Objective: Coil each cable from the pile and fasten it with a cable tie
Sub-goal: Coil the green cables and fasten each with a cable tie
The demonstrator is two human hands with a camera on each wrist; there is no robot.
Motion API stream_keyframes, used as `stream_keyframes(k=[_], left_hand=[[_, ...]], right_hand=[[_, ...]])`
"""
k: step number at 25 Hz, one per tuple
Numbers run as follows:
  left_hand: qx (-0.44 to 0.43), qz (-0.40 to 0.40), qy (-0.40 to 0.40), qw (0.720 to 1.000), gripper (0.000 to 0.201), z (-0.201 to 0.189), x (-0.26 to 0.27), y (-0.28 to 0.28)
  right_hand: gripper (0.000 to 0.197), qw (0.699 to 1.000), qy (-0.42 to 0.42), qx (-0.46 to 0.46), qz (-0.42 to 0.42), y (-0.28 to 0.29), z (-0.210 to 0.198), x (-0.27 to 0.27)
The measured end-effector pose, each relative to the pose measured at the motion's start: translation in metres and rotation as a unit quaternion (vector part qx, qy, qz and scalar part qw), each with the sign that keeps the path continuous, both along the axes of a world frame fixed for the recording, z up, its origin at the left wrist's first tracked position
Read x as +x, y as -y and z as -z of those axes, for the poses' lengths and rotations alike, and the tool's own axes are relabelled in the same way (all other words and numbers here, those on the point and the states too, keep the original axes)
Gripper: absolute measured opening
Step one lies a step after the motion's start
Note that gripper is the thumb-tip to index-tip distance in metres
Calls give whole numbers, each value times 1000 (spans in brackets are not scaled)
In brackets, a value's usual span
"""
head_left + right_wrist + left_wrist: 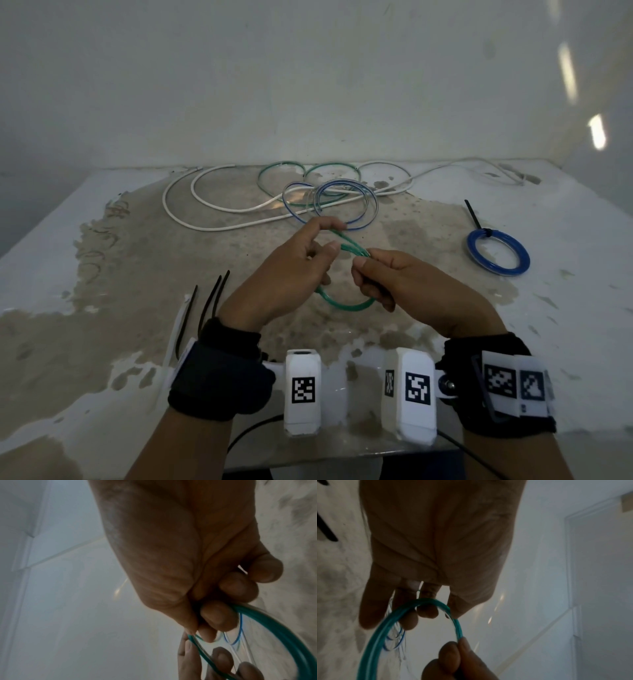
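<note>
Pinching the green coil (346, 303) between both hands, left fingers (325, 228) hold its far loop, right fingers (364, 263) its near right side, spare ties (209, 301) lying nearer the left hand (287, 270).

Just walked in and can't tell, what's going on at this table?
A person is coiling a green cable above the table, held by the left hand and right hand. A blue coil lies tied on the right. More loose cables wait behind, spare cable ties at left.

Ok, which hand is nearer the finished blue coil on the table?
Right. The right hand grips the green cable just left of the blue coil, apart from it. The left hand grips the same cable farther left.
</note>
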State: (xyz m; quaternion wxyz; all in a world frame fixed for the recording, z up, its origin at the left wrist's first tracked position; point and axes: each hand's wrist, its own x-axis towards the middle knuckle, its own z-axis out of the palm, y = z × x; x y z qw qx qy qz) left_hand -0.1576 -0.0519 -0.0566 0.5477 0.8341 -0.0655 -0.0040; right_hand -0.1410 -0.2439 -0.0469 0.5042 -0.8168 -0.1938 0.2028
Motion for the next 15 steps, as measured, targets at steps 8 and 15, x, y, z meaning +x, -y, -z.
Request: stream_keyframes(k=[8,15], left_hand=[[76,-125,156,977,7,4,6,-7],[-29,-51,102,993,16,1,4,2]], right_hand=[[38,996,59,21,65,1,-3,5],[39,990,90,32,100,2,-9,6]])
